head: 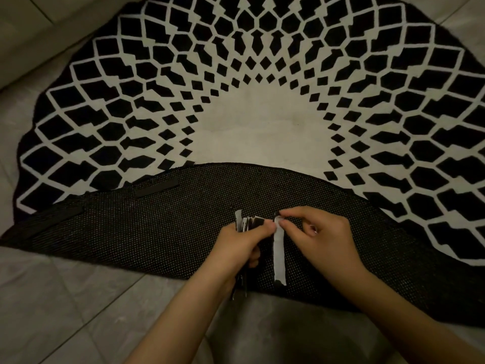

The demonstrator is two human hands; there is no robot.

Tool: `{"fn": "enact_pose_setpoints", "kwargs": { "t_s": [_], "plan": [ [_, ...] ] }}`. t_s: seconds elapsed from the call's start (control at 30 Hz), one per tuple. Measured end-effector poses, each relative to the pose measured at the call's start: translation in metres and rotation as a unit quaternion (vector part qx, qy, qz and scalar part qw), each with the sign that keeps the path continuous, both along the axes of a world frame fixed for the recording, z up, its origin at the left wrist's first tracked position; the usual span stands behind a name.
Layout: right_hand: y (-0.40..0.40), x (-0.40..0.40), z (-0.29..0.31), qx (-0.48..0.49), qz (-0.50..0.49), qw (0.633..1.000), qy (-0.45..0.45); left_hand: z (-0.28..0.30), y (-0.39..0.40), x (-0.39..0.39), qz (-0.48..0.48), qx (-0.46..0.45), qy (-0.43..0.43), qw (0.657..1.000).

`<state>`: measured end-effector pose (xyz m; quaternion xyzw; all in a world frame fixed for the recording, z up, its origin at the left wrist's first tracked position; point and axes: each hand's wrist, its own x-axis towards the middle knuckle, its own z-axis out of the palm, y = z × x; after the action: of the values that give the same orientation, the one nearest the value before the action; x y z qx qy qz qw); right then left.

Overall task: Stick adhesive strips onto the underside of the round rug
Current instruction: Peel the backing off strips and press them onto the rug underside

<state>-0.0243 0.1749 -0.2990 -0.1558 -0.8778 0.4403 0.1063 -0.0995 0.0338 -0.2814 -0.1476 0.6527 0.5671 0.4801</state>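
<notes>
White strip [279,252] pinched at top by my right hand [322,236]; left hand [246,241] grips strip bundle [248,222] over rug underside [147,232].

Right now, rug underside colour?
Black with fine pale dots, on the folded-over underside; head view.

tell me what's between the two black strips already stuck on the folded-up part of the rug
In the head view, only bare dotted backing lies between the upper strip and the lower left strip; nothing else sits there.
</notes>
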Motion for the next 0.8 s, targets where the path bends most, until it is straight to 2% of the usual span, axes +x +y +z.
{"fn": "enact_pose_setpoints", "kwargs": {
  "t_s": [0.13,0.27,0.37,0.53,0.63,0.73,0.8],
  "plan": [
    [-0.001,0.000,-0.002,0.034,0.017,0.999,-0.005,-0.001,-0.002,0.001,0.003,0.002,-0.018,1.000],
    [-0.003,0.000,0.001,0.099,0.052,0.994,-0.001,0.001,-0.005,-0.001,0.029,0.066,-0.104,0.992],
    [-0.006,0.001,0.005,0.159,0.070,0.984,0.040,0.003,-0.008,-0.004,0.029,0.105,-0.169,0.979],
    [-0.005,0.005,0.002,0.212,0.104,0.967,0.098,0.009,-0.011,-0.011,-0.003,0.118,-0.193,0.974],
    [-0.003,0.005,0.003,0.220,0.125,0.961,0.109,0.012,-0.010,-0.011,0.009,0.090,-0.161,0.983],
    [-0.003,0.005,0.001,0.203,0.160,0.963,0.079,0.008,-0.011,-0.015,0.027,-0.006,-0.037,0.999],
    [-0.004,0.007,0.001,0.176,0.183,0.967,0.034,0.004,-0.019,-0.024,0.046,-0.067,0.035,0.996]
  ]
}}
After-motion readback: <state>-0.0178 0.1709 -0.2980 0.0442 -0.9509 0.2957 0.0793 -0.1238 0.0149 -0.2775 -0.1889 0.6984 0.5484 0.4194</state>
